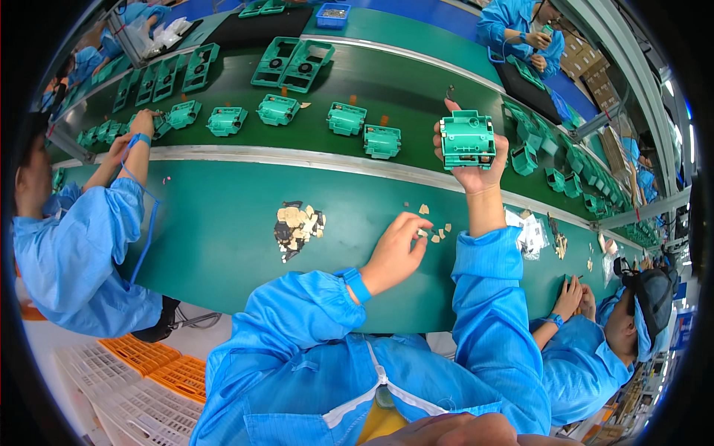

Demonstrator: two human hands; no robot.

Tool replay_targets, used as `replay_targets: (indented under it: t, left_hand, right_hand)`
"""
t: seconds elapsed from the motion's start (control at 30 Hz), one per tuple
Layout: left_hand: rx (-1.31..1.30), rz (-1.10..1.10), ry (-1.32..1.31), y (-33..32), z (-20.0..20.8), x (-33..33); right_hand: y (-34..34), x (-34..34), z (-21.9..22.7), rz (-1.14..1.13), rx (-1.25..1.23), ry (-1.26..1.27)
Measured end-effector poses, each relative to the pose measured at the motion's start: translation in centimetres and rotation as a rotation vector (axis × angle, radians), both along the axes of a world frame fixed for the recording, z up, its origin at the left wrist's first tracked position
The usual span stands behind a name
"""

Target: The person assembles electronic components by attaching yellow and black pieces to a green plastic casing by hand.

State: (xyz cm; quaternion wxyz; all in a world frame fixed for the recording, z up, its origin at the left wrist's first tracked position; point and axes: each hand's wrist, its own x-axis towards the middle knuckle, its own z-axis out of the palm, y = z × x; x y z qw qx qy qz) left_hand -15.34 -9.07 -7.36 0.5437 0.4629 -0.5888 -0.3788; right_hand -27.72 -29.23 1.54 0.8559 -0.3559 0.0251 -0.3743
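The right hand [482, 177] holds up a green housing [467, 141], which is at two o'clock from the middle of the view, above the edge of the conveyor belt [311, 135]. The fingers of this hand are closed around the housing from below and from the sides. A small dark piece [450, 92] shows just at one fingertip – whether it is held there, I cannot tell.

The left hand [396, 253], with a blue wrist band [352, 285], is low over the green worktable [216, 230]. Its fingers are bent, with the tips near some small pale pieces [425, 209] at two o'clock from it; I cannot tell if they pinch one. Between nine and ten o'clock from this hand lies a pile of pale and dark pieces [297, 225]. Further, toward eleven and twelve o'clock, several similar housings [346, 119] stand on the belt in a loose row. At three o'clock there is a clear bag [530, 235].

Two co-workers in blue sit beside – one at nine o'clock [82, 256], the other at four o'clock [587, 368].
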Motion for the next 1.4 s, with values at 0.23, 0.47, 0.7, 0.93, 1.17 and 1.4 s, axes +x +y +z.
replay_targets:
  t: [0.23, 0.47, 0.7, 0.93, 1.17, 1.4]
  left_hand:
    - [-0.024, 0.027, 0.018, -0.2, 0.0, 0.2]
    - [-0.025, 0.038, 0.003, 0.2, 0.2, 1.0]
    - [-0.015, 0.041, 0.012, 0.2, 0.3, 1.3]
    - [-0.037, 0.030, 0.019, 0.2, -0.2, 1.4]
    - [-0.029, 0.023, 0.006, 0.3, -0.5, 1.1]
    - [-0.026, 0.008, 0.020, 0.4, -0.3, 1.6]
  right_hand:
    - [0.9, -0.1, 1.1, 0.065, -0.077, 0.016]
    - [1.2, 1.5, 1.3, 0.134, -0.104, 0.004]
    - [0.7, 2.6, 0.9, 0.049, -0.162, 0.113]
    - [-1.6, 5.6, -3.6, -0.515, -0.108, 0.731]
    - [-2.4, 7.9, -5.3, -0.957, -0.803, 1.576]
    - [-2.2, 9.3, -5.2, -0.824, -0.897, 1.821]
